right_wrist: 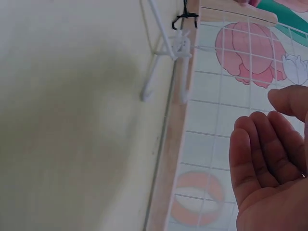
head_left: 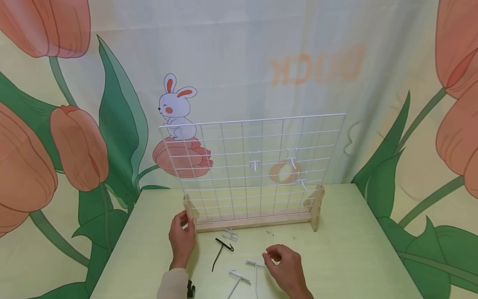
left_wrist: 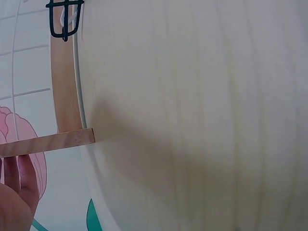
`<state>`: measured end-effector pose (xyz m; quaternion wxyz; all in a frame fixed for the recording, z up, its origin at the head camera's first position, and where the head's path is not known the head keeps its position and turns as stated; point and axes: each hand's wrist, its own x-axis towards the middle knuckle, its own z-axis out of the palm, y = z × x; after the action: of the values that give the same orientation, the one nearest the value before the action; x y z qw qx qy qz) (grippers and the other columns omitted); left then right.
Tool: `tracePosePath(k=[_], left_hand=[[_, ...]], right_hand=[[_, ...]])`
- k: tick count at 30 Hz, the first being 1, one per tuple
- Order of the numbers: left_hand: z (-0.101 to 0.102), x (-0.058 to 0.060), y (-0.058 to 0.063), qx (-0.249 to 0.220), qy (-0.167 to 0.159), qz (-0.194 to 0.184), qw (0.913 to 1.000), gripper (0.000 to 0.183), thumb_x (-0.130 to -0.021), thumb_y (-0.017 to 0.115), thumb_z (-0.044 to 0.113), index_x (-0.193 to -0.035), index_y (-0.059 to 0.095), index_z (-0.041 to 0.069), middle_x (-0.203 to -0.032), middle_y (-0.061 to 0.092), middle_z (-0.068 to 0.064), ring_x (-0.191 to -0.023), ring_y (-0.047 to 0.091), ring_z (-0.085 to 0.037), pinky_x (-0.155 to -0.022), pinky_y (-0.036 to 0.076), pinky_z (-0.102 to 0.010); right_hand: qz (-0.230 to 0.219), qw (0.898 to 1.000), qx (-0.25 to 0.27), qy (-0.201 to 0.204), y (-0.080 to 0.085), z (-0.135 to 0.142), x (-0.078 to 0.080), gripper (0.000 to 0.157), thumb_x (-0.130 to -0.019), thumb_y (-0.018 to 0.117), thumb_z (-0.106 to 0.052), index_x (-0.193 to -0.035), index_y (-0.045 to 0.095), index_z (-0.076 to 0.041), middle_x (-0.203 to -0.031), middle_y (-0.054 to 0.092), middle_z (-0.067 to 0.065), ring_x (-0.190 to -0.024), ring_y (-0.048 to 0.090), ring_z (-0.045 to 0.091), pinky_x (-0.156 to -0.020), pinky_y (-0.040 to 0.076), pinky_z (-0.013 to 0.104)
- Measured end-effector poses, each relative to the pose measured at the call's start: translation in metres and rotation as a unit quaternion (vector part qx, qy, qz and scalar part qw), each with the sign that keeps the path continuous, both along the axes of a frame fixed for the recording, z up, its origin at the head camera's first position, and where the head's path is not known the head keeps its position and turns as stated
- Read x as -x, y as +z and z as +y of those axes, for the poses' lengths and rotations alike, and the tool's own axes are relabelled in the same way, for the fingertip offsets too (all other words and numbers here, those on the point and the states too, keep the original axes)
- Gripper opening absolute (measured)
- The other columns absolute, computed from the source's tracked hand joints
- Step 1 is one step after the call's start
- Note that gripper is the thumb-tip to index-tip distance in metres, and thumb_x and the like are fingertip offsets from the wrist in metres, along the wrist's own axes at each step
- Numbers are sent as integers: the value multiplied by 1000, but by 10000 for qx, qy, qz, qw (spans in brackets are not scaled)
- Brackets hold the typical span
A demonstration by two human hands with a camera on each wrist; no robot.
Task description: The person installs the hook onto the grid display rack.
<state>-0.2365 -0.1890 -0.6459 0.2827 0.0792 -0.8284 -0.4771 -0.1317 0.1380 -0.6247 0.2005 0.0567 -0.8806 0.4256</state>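
Note:
A white wire grid panel (head_left: 254,174) stands upright in a wooden base (head_left: 254,220). At the base's left end, my left hand (head_left: 182,236) touches the outer side of the wooden upright (head_left: 189,209); its fingertips meet the wood in the left wrist view. My right hand (head_left: 285,265) hovers near the front of the table with loosely bent fingers and nothing in them. Close beside it lies a white hook (head_left: 256,270), with another white hook (head_left: 239,277) to its left. Farther left rest a black hook (head_left: 223,249) and a clear-white hook (head_left: 230,235) by the base.
On the grid's right half hang white hooks (head_left: 255,165), three in all. Small bits (head_left: 269,233) lie on the pale table (head_left: 336,257) before the base. A printed curtain (head_left: 231,62) with tulips and a rabbit hangs close behind the grid.

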Motion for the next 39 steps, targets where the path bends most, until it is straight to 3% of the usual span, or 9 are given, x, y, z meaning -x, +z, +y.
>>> tracePosePath(k=[9, 14, 23, 31, 39], left_hand=[[1, -1, 0, -10, 26, 3, 10000, 31, -104, 65, 10, -134, 62, 3, -124, 69, -17, -115, 73, -36, -87, 64, -52], [1, -1, 3, -35, 47, 41, 10000, 31, -103, 66, 9, -133, 62, 2, -124, 69, -18, -114, 73, -37, -87, 64, -53], [1, -1, 1, 15, 21, -6, 10000, 31, -104, 65, 12, -135, 62, 6, -124, 70, -14, -115, 73, -32, -87, 65, -49], [1, -3, 2, -18, -1, 1, 10000, 32, -104, 65, 12, -135, 62, 6, -125, 69, -14, -116, 73, -33, -88, 64, -50], [1, -3, 1, -20, -53, -18, 10000, 32, -104, 65, 12, -135, 62, 6, -125, 69, -14, -116, 73, -33, -88, 64, -50]], right_hand=[[-1061, 9936, -356, 115, -12, 4, -9, 9, -87, 86, -17, -89, 78, -19, -77, 71, -16, -69, 64, -4, -65, 56, 19], [-1365, 9902, -227, 186, -16, 4, -11, 8, -87, 85, -18, -89, 77, -20, -78, 72, -15, -69, 64, -3, -64, 55, 21], [-1674, 9846, -11, 514, -30, 6, -12, 9, -88, 85, -18, -93, 78, -14, -79, 73, -12, -69, 65, -2, -63, 56, 20], [-1808, 9815, 117, 613, -31, 7, -8, 9, -89, 84, -19, -95, 77, -16, -82, 73, -10, -72, 66, -1, -65, 56, 21], [-1642, 9842, 165, 644, -35, 8, -1, 9, -89, 84, -16, -94, 78, -14, -81, 74, -11, -71, 66, -2, -65, 57, 20]])
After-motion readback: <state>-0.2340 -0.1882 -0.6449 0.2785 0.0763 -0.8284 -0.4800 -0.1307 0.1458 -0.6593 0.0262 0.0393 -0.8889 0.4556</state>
